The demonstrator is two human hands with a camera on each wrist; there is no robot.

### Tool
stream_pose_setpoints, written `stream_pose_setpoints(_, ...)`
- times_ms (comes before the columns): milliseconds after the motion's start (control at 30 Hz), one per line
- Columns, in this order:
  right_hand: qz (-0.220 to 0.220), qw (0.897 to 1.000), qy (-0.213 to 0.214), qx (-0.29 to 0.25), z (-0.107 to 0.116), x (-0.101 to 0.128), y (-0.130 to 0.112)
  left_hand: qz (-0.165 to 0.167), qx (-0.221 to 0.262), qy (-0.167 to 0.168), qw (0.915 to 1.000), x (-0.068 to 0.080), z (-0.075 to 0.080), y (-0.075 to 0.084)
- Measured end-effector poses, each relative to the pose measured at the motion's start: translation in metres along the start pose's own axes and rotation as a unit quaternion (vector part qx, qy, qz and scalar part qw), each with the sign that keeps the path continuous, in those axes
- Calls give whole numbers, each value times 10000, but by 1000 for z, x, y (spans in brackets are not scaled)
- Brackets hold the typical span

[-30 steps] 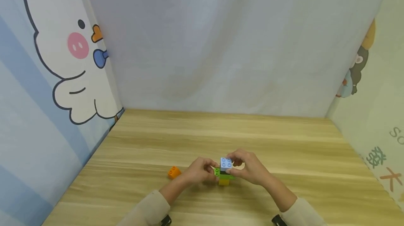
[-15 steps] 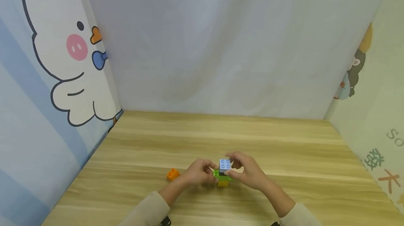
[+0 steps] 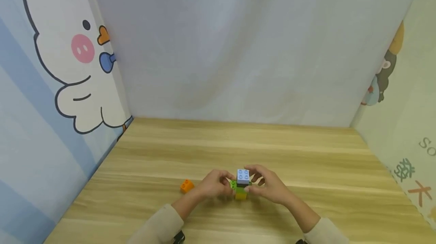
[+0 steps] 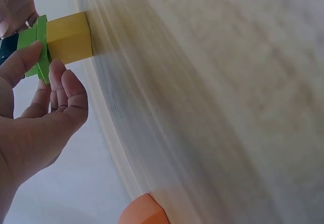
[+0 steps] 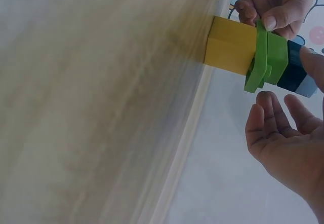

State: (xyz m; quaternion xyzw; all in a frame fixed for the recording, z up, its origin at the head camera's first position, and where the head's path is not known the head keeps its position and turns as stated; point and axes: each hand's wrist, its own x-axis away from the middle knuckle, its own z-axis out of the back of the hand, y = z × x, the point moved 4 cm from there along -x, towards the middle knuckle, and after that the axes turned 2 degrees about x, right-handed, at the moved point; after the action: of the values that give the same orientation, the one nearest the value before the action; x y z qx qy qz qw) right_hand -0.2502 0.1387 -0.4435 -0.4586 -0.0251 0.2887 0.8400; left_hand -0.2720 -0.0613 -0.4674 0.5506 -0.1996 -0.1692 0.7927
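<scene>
An upright stack of toy building bricks stands on the table in front of me. From the bottom it goes yellow brick (image 5: 230,44), flat green plate (image 5: 259,57), green brick (image 5: 277,57), dark brick (image 5: 291,64) and light blue brick (image 3: 243,175) with its studs up. My left hand (image 3: 214,184) pinches the left end of the green plate, thumb on one face and fingers behind. On the right, my right hand (image 3: 270,186) is spread loosely beside the stack. Its thumb overlaps the upper bricks in the right wrist view, and its other fingers stand apart from them.
A loose orange brick (image 3: 186,186) lies on the wooden table (image 3: 163,141) to the left of my left hand. A grey curtain (image 3: 231,47) hangs behind the table's back edge, with printed cloths at both sides.
My right hand has loosened from the light blue brick, its fingers and thumb now apart from it. The left hand keeps its grip, and the stack stays in place.
</scene>
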Motion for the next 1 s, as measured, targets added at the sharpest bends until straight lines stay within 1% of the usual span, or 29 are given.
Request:
stream_pose_setpoints(100, -323, 9989, -86, -330, 1, 0, 4, 11, -46, 29, 10000, -1, 1, -1)
stream_pose_setpoints(167, -480, 9978, -120, -435, 2, 0, 7, 9, -94, 57, 9999, -2, 1, -1)
stream_pose_setpoints(400, -519, 9961, -412, -589, -4, -1, 14, 72, -136, 113, 9998, -1, 1, -3)
stream_pose_setpoints(467, -553, 9962, -451, -490, -6, -2, 15, 95, -148, 135, 9998, -1, 2, -3)
stream_pose_setpoints(567, -644, 9966, -473, -204, -7, -4, 16, 132, -167, 143, 9997, -2, 4, -3)
stream_pose_setpoints(700, -807, 9951, -553, 98, -7, -5, 18, 126, -169, 119, 9997, -3, 4, -3)
stream_pose_setpoints(767, -830, 9946, -599, 143, -7, -5, 19, 111, -153, 110, 9998, -3, 3, -3)
stream_pose_setpoints(1000, -824, 9941, -701, 55, -7, -6, 23, 105, -120, 129, 9998, -2, 2, -2)
